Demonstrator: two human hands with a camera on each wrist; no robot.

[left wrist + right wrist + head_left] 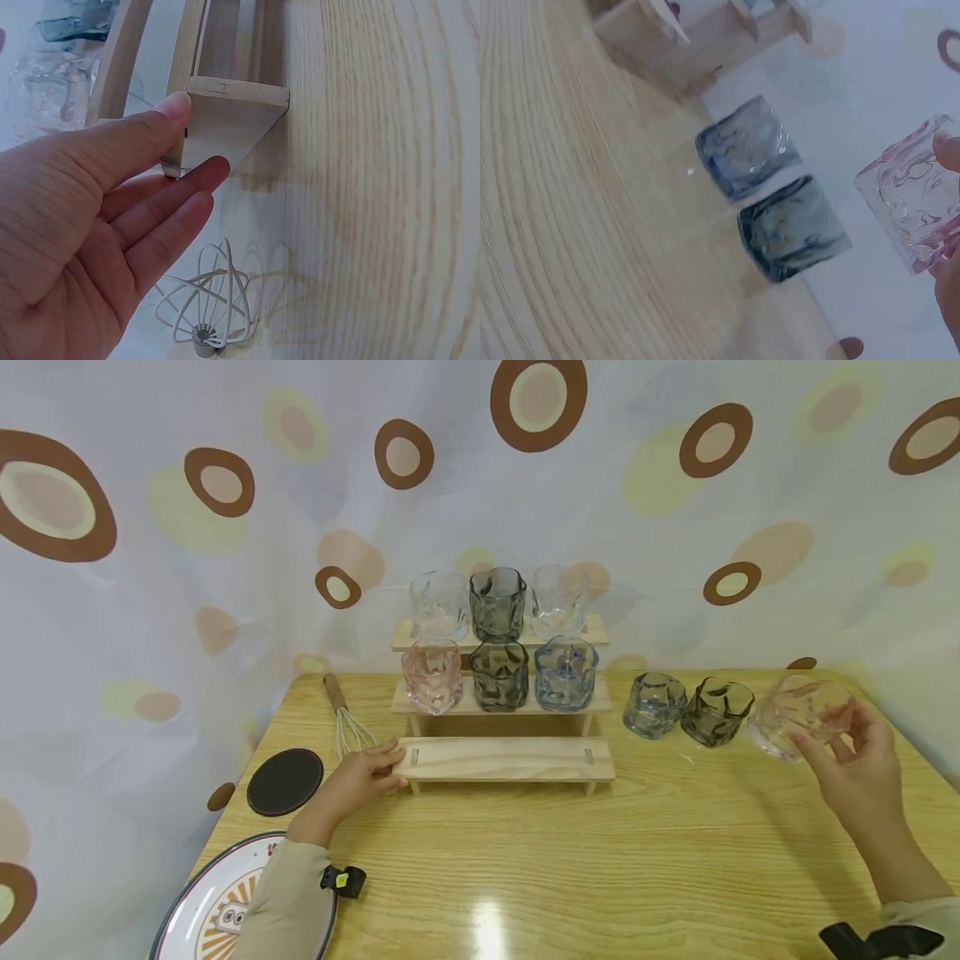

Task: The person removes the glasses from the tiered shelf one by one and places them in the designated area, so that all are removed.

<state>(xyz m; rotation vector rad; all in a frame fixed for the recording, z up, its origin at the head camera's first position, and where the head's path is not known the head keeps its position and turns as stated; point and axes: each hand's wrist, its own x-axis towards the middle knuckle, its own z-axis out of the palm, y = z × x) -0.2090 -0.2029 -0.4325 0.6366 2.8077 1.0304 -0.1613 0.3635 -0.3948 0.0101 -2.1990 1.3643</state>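
Note:
A three-step wooden rack stands at the table's middle back. Its top step holds a clear, a dark and a clear glass, and the middle step a pink glass, a dark one and a blue one. The lowest step is bare. My left hand pinches that step's left end, thumb above and fingers below. My right hand holds a clear, pink-tinged glass tilted just above the table at the right. Left of it stand a dark glass and a blue-grey glass.
A wire whisk lies just left of the rack, close to my left hand. A black round coaster and a patterned plate sit at the front left. A spotted curtain hangs behind the table.

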